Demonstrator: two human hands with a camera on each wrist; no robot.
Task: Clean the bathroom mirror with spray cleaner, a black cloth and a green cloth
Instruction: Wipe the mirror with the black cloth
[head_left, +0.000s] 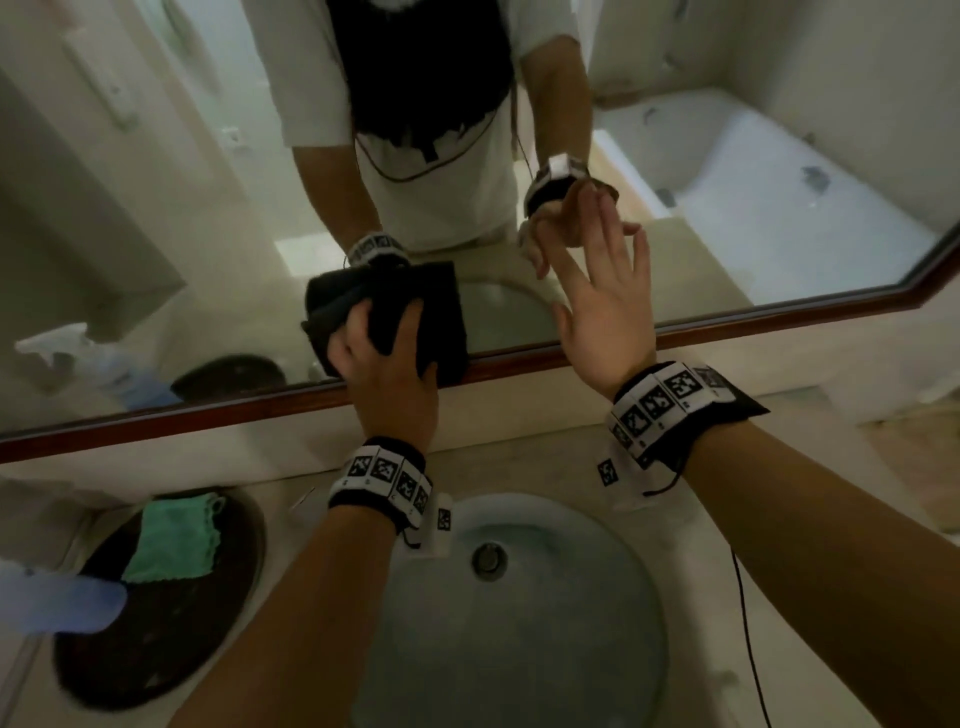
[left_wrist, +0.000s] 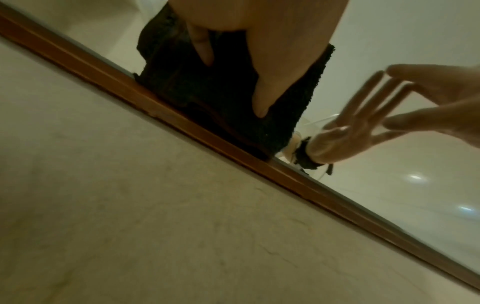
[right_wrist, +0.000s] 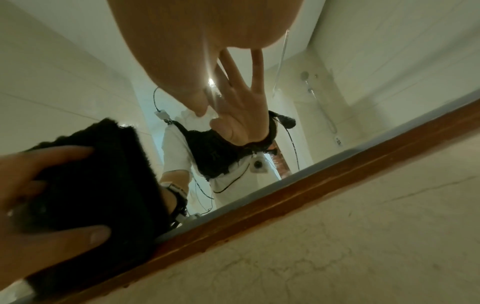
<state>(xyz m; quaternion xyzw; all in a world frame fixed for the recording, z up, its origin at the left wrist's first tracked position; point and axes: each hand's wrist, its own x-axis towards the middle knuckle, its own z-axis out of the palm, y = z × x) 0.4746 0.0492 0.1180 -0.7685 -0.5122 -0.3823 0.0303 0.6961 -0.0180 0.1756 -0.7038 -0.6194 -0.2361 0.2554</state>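
Observation:
My left hand (head_left: 387, 374) holds a folded black cloth (head_left: 441, 312) against the mirror (head_left: 208, 208), just above its brown wooden bottom frame (head_left: 727, 327). The fingers spread over the black cloth (left_wrist: 182, 88) and dig into it. To its right, my right hand (head_left: 608, 301) is open and holds nothing; its straight fingertips meet their reflection on the glass. In the right wrist view, the black cloth (right_wrist: 103, 164) is at lower left under the left hand's fingers (right_wrist: 52, 158). The green cloth (head_left: 174, 540) lies on a dark round tray (head_left: 156, 649) at lower left. The spray bottle (head_left: 57, 597), bluish and blurred, is beside it.
A round sink (head_left: 519, 623) with a centre drain sits in the pale counter below my arms. A black cable (head_left: 748, 623) hangs from the right wristband over the counter. The mirror reflects a bathtub at right and the person's white shirt.

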